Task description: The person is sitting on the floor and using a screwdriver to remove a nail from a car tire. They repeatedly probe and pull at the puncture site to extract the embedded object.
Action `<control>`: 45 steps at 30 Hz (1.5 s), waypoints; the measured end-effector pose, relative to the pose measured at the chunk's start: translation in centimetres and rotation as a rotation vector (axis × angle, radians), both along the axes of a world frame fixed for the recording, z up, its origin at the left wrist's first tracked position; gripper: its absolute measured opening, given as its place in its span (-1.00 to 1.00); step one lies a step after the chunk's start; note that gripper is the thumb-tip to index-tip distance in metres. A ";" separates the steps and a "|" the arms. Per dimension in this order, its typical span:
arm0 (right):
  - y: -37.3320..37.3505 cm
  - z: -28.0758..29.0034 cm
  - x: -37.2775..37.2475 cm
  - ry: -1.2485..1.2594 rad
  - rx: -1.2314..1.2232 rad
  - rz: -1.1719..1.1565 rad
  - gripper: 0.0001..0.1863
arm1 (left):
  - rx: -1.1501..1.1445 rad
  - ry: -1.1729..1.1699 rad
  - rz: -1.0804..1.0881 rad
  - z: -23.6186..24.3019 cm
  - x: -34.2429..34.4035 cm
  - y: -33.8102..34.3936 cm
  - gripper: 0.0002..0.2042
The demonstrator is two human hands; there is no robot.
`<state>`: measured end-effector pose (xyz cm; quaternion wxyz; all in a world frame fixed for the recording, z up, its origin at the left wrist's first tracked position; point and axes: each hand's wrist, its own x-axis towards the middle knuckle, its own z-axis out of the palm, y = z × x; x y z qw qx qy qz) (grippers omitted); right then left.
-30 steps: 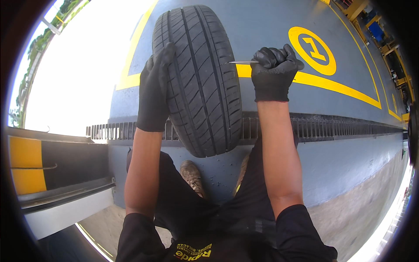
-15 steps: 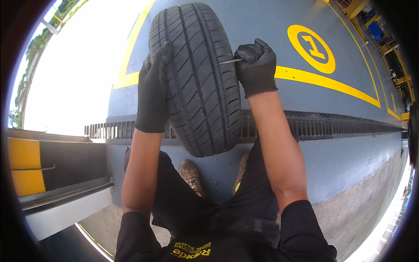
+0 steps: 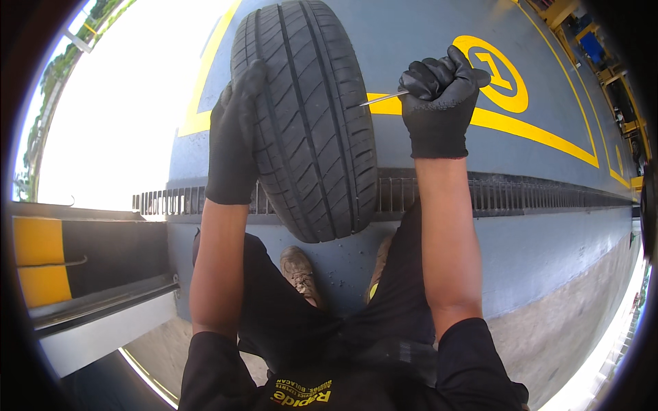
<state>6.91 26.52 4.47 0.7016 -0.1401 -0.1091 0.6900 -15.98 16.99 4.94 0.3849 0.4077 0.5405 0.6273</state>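
Observation:
A black tyre (image 3: 308, 116) stands tread-up in front of me at the centre. My gloved left hand (image 3: 234, 133) holds its left side, fingers pressed along the tread's edge. Right of the tyre, my gloved right hand (image 3: 440, 103) is closed around a tool, its grip mostly hidden by my fingers, with a thin metal shaft (image 3: 384, 98) pointing left. The shaft's tip lies at the tread's right edge; I cannot tell whether it touches. My two shoes show below the tyre.
A dark drain grate (image 3: 521, 195) crosses the grey floor (image 3: 528, 226) behind my feet and the tyre. Yellow lines and a painted circle (image 3: 517, 96) mark the floor beyond. A yellow-black striped edge (image 3: 41, 246) with a metal rail is at left, yellow equipment (image 3: 630, 123) at far right.
My right hand moved in toward the tyre half a second ago and is now drawn back to the right and slightly up. The tyre and left hand have shifted only slightly.

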 end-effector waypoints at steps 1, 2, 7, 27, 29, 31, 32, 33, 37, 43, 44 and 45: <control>0.1 -0.2 0.3 0.011 -0.033 0.029 -0.54 | 0.000 0.023 -0.001 0.0 0.0 0.1 -0.43; 0.3 -0.5 0.5 0.023 -0.065 0.057 -0.54 | 0.001 0.047 -0.002 0.0 0.1 0.1 -0.42; 0.3 -1.7 0.0 0.106 -0.176 0.033 -0.54 | -0.028 0.083 0.037 0.2 0.1 0.2 -0.39; -1.0 -3.0 -3.0 0.210 -0.092 0.177 -0.55 | 0.022 0.134 0.032 -0.5 -0.3 0.2 -0.37; -0.6 -3.0 -2.0 0.256 -0.084 0.142 -0.54 | -0.045 0.018 0.014 -0.1 0.0 0.1 -0.35; -0.5 -1.6 -0.6 0.271 -0.053 0.073 -0.52 | -0.087 -0.025 0.003 0.3 0.1 0.1 -0.34; -0.4 -0.8 0.2 0.179 -0.024 0.015 -0.52 | -0.091 -0.034 -0.004 0.3 0.2 0.0 -0.33; -0.6 -0.4 0.5 0.131 0.010 -0.009 -0.51 | -0.048 0.026 0.000 0.2 0.2 -0.2 -0.34; -1.5 0.5 0.5 0.046 0.075 -0.060 -0.47 | -0.031 0.035 0.049 0.0 0.4 0.0 -0.34; -1.2 0.4 0.1 0.015 0.071 -0.017 -0.48 | -0.045 0.012 0.034 0.0 0.4 0.3 -0.35; -1.2 0.4 0.0 0.007 0.080 0.005 -0.48 | -0.036 0.031 0.028 -0.1 0.3 0.3 -0.36; -1.3 0.4 -0.1 -0.001 0.088 0.027 -0.48 | -0.031 0.044 0.024 -0.2 0.3 0.4 -0.36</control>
